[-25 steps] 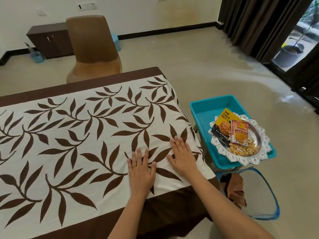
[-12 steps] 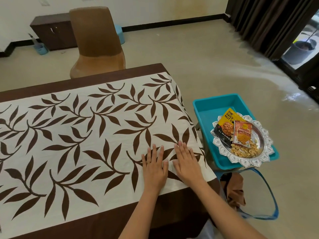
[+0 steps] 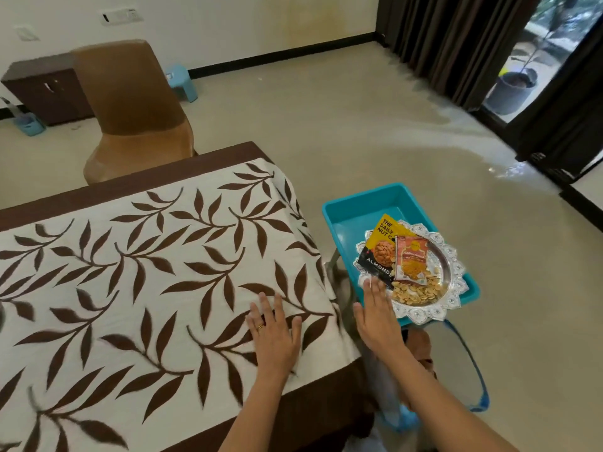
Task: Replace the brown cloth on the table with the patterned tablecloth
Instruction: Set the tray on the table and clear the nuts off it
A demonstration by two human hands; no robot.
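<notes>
Left hand (image 3: 274,334) flat on patterned tablecloth (image 3: 146,272)

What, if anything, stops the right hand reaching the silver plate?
Probably nothing, so yes: the right hand is open, its fingers at the near rim of the silver plate, no object between them.

Bare forearms running into bare hands; slim gold ring (image 3: 260,327) banding one finger of the left hand (image 3: 274,337).

Table (image 3: 225,151) wholly covered by patterned tablecloth (image 3: 146,272), brown border along edges; left hand (image 3: 274,334) flat on cloth.
</notes>
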